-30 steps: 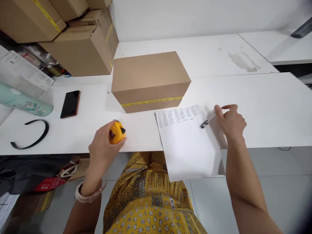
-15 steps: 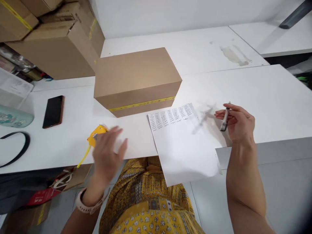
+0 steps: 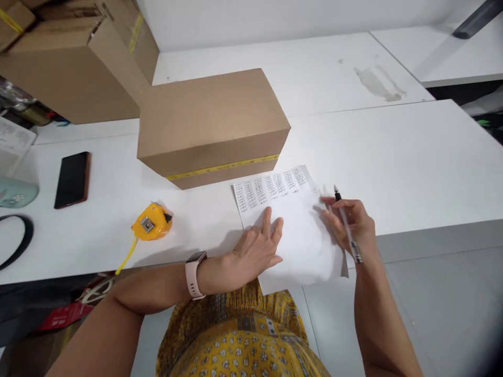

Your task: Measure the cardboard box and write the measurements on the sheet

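A white sheet of paper (image 3: 298, 241) lies on the table and hangs over its front edge, with rows of small handwriting along its top. My left hand (image 3: 257, 246) rests on the sheet's left side, fingers stretched out. In my right hand (image 3: 356, 225), at the sheet's right edge, is a clear pen (image 3: 347, 225) with a dark grip; its tip points up and away from the paper. Behind the sheet stands a closed cardboard box (image 3: 216, 115) with yellow tape. An orange tape measure (image 3: 153, 222) sits to the left, its yellow strap over the table edge.
A dark phone (image 3: 73, 179) lies on the white table (image 3: 412, 162) at left, near a pale green bottle (image 3: 18, 192) and a black band (image 3: 27, 241). Larger cardboard boxes (image 3: 70, 73) are stacked at the back left. A stain (image 3: 379, 84) marks the far right surface.
My left hand has moved right from beside the tape measure onto the paper. My right hand has come left to the sheet's edge, and the pen has turned in its fingers.
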Tool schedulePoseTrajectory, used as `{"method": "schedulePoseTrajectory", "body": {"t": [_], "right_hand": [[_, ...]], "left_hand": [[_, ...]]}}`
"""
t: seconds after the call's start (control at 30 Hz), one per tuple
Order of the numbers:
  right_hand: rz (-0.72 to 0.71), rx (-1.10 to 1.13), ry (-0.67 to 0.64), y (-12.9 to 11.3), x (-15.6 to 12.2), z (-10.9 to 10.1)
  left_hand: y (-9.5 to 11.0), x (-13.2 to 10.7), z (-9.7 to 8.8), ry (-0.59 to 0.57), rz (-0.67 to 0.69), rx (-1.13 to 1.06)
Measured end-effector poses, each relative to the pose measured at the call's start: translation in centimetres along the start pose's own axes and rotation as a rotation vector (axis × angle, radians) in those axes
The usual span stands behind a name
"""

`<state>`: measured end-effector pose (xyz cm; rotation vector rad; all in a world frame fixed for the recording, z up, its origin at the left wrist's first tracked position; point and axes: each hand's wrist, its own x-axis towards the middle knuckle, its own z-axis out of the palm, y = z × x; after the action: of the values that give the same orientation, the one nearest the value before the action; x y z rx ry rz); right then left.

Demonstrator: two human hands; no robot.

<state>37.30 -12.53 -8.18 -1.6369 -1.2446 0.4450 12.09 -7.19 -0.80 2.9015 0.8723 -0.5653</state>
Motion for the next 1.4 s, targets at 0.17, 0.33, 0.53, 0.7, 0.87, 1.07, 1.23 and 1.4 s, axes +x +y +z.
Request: {"method": "schedulePoseTrajectory", "body": {"t": [0.17, 0.33, 0.53, 0.7, 0.87, 1.07, 1.23, 1.4], "right_hand": [[-0.174, -0.379, -0.033, -0.1, 0.1, 0.3], [-0.194, -0.384, 0.007, -0.1, -0.5, 0.8], [-0.2, -0.4, 0.059, -0.1, -1.2, 1.4], [-0.197, -0.42, 0.088, 0.0, -1.2, 1.6], [-0.238, -0.425, 0.081, 0.3, -1.1, 1.5], [-0.284, -0.445, 0.087, 0.2, -0.8, 1.6], [-0.284, -0.44, 0.069, 0.2, -0.7, 1.6], [-0.217, -0.392, 0.016, -0.4, -0.9, 1.5]], "left_hand": [[-0.7, -0.5, 0.8, -0.036, 0.005, 0.047], [-1.3, -0.9, 0.9, -0.008, 0.062, 0.11], [-1.5, -0.7, 1.2, 0.016, 0.089, 0.119], [-1.5, -0.3, 1.5, 0.058, 0.132, 0.083], [-1.5, 0.1, 0.7, 0.126, 0.156, 0.106], [-0.3, 2.3, 0.3, 0.287, 0.201, 0.155], [1.4, 5.5, 0.4, 0.313, 0.197, 0.086], [0.8, 5.3, -1.0, 0.212, 0.218, -0.018]]}}
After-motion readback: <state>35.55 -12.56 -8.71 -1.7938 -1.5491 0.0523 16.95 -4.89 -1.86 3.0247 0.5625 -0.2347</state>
